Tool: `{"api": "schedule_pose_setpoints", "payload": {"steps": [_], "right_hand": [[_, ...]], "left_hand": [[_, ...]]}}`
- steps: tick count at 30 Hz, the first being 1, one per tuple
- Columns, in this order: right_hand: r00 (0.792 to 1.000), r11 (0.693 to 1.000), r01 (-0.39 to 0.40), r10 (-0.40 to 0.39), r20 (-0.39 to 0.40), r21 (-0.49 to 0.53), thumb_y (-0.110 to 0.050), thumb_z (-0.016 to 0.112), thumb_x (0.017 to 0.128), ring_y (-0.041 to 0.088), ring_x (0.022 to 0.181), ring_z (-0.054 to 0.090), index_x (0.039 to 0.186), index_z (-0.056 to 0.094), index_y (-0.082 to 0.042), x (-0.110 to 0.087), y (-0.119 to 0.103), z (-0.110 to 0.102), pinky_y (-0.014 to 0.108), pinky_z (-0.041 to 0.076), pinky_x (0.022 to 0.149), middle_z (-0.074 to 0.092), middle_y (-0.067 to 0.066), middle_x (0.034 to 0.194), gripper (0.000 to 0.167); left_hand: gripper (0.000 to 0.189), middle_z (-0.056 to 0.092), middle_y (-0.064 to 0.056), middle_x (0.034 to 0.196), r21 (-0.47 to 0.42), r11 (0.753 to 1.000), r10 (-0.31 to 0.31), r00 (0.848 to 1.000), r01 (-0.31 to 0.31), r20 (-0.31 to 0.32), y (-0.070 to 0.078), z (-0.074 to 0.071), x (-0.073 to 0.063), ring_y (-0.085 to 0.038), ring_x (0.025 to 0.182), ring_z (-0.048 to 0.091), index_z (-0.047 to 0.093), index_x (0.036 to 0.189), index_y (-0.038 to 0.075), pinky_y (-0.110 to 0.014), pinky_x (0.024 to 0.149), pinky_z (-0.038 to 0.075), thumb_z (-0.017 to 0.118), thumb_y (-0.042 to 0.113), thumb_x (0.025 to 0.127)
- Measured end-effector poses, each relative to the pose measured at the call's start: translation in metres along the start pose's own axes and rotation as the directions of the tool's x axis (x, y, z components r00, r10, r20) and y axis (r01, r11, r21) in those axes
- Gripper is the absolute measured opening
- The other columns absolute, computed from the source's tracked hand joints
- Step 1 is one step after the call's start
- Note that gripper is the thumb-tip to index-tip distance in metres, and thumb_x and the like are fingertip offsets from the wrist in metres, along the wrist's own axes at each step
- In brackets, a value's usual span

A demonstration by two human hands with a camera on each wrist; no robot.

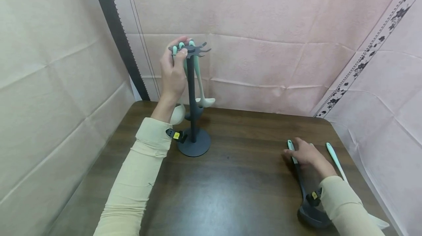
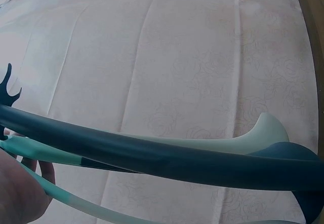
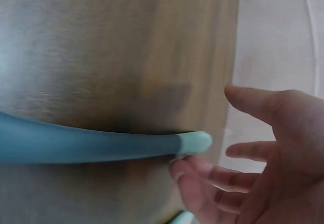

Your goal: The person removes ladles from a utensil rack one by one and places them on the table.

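Observation:
My left hand (image 1: 174, 69) grips the top of a dark utensil stand (image 1: 193, 93), its thumb on the hooked plate. Several mint-handled utensils hang there: a white ladle-like one (image 1: 205, 102), another with a rounded white head (image 1: 178, 114), and a dark-headed one (image 1: 196, 112) partly behind the post. On the right, my right hand (image 1: 306, 153) hovers at the handle end of a dark ladle (image 1: 313, 214) lying on the table. In the right wrist view the thumb and fingers are spread, fingertips close beside the mint tip (image 3: 196, 142); contact is unclear.
A second mint-handled utensil (image 1: 335, 157) with a white head lies right of the ladle, partly under my right forearm. Another mint tip (image 3: 182, 217) shows beside it. The brown table (image 1: 237, 177) is bordered by cloth-covered walls (image 1: 250, 71).

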State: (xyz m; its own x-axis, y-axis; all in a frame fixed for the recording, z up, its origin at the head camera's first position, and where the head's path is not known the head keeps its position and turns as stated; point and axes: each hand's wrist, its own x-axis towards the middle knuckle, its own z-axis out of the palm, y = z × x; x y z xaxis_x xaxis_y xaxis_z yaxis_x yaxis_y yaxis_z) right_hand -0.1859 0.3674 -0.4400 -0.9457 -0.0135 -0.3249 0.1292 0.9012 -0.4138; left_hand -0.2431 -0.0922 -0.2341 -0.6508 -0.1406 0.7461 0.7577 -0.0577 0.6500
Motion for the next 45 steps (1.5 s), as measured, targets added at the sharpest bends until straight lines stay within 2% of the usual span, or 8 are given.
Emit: {"api": "schedule_pose_setpoints", "payload": {"steps": [2,4,9,15,19,26,33,45], "right_hand": [[1.0,0.999,0.009,-0.008,0.019,-0.048,-0.049,0.06,0.105,0.062,0.129,0.051,0.16,0.02,0.014,-0.002,-0.004,-0.006,0.067,0.05,0.097,0.033,0.048,0.153,0.092],[0.999,0.996,0.017,-0.014,0.031,-0.084,-0.055,0.059,0.104,0.067,0.139,0.036,0.16,0.021,0.013,-0.004,-0.009,-0.011,0.075,0.039,0.106,0.031,0.047,0.156,0.096],[0.999,0.99,0.032,-0.032,0.006,-0.138,-0.076,0.047,0.099,0.067,0.141,0.033,0.162,0.019,0.012,-0.009,-0.018,-0.021,0.077,0.036,0.106,0.028,0.046,0.157,0.112],[0.982,0.964,0.063,-0.106,-0.154,-0.26,-0.086,0.039,0.094,0.068,0.138,0.035,0.166,0.02,0.003,-0.014,-0.028,-0.023,0.083,0.035,0.1,0.03,0.047,0.157,0.115],[0.954,0.954,0.07,-0.149,-0.261,-0.291,-0.085,0.036,0.096,0.067,0.14,0.032,0.169,0.019,-0.005,-0.014,-0.033,-0.022,0.084,0.029,0.104,0.029,0.042,0.16,0.109],[0.897,0.96,0.128,-0.219,-0.383,-0.249,-0.076,0.037,0.102,0.06,0.154,0.012,0.17,0.017,-0.012,-0.015,-0.039,-0.021,0.081,0.008,0.115,0.014,0.032,0.171,0.096],[0.878,0.948,0.168,-0.269,-0.396,-0.272,-0.076,0.047,0.099,0.053,0.159,0.0,0.171,0.013,-0.014,-0.018,-0.041,-0.018,0.08,0.003,0.117,0.005,0.029,0.174,0.101],[0.849,0.948,0.179,-0.284,-0.445,-0.264,-0.073,0.046,0.1,0.052,0.159,0.0,0.171,0.014,-0.017,-0.017,-0.042,-0.013,0.08,0.002,0.116,0.006,0.028,0.174,0.097]], "left_hand": [[0.045,0.065,-0.022,0.139,-0.002,1.0,0.001,1.0,-0.001,-0.001,0.0,0.0,0.0,-0.023,0.128,0.061,0.057,0.14,-0.01,-0.035,0.11,0.046,0.047,0.013,0.103],[0.045,0.065,-0.021,0.138,-0.002,1.0,0.0,1.0,0.0,-0.002,0.0,0.0,0.0,-0.023,0.127,0.061,0.057,0.14,-0.01,-0.034,0.11,0.046,0.047,0.013,0.103],[0.044,0.065,-0.02,0.139,-0.01,1.0,-0.004,1.0,0.004,0.0,0.0,0.0,0.0,-0.023,0.127,0.061,0.058,0.14,-0.009,-0.034,0.11,0.046,0.047,0.013,0.103],[0.045,0.064,-0.021,0.14,-0.003,1.0,-0.016,1.0,0.016,0.004,0.0,-0.001,-0.001,-0.022,0.127,0.06,0.057,0.141,-0.009,-0.034,0.109,0.046,0.047,0.014,0.104],[0.045,0.064,-0.02,0.14,0.004,1.0,-0.021,1.0,0.021,0.01,0.001,-0.002,-0.001,-0.021,0.127,0.06,0.057,0.142,-0.008,-0.034,0.109,0.046,0.047,0.014,0.104],[0.045,0.063,-0.019,0.142,0.005,1.0,-0.027,0.999,0.026,0.025,0.001,-0.003,-0.001,-0.021,0.129,0.059,0.056,0.142,-0.009,-0.033,0.11,0.045,0.046,0.015,0.104],[0.044,0.063,-0.02,0.143,-0.006,1.0,-0.028,0.999,0.028,0.033,0.0,-0.004,-0.002,-0.022,0.131,0.059,0.055,0.142,-0.008,-0.034,0.112,0.044,0.046,0.014,0.105],[0.046,0.062,-0.019,0.147,-0.007,0.998,-0.065,0.997,0.066,0.042,0.004,-0.007,-0.003,-0.021,0.136,0.057,0.054,0.148,-0.005,-0.033,0.115,0.042,0.047,0.014,0.106]]}}
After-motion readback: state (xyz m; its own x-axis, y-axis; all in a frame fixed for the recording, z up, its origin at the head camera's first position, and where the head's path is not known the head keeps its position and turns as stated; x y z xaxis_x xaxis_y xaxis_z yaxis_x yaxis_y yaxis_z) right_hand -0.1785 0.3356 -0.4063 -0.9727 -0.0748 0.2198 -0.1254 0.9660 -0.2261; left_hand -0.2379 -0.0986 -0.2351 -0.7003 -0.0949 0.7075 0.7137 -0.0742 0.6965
